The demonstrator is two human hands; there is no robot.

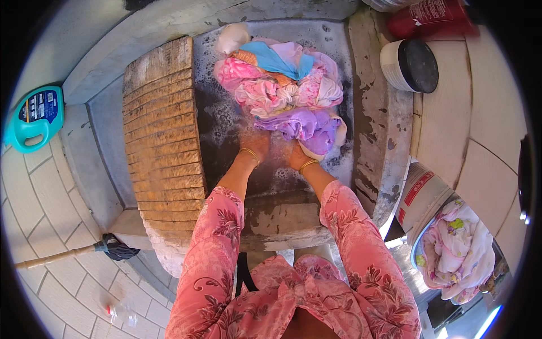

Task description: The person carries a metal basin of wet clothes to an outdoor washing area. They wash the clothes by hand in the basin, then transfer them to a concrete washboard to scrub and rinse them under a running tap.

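Observation:
A heap of wet laundry, with pink floral cloth [258,94], blue cloth [275,57] and purple cloth [307,123], lies in soapy water in a concrete wash basin [377,127]. My left hand [255,144] is dipped in the water just below the heap, blurred by suds and motion. My right hand [295,153] reaches in beside it, at the lower edge of the purple cloth. Fingers of both hands are hidden under water and cloth, so their grip does not show. A ridged washboard slab [165,140] stands left of my hands.
A teal detergent bottle [36,120] is at far left. A white tub with black lid [408,65] and a red bottle [432,19] lie at upper right. More cloth [457,250] fills a bucket [427,190] at right. A stick [59,255] with black plastic leans at left.

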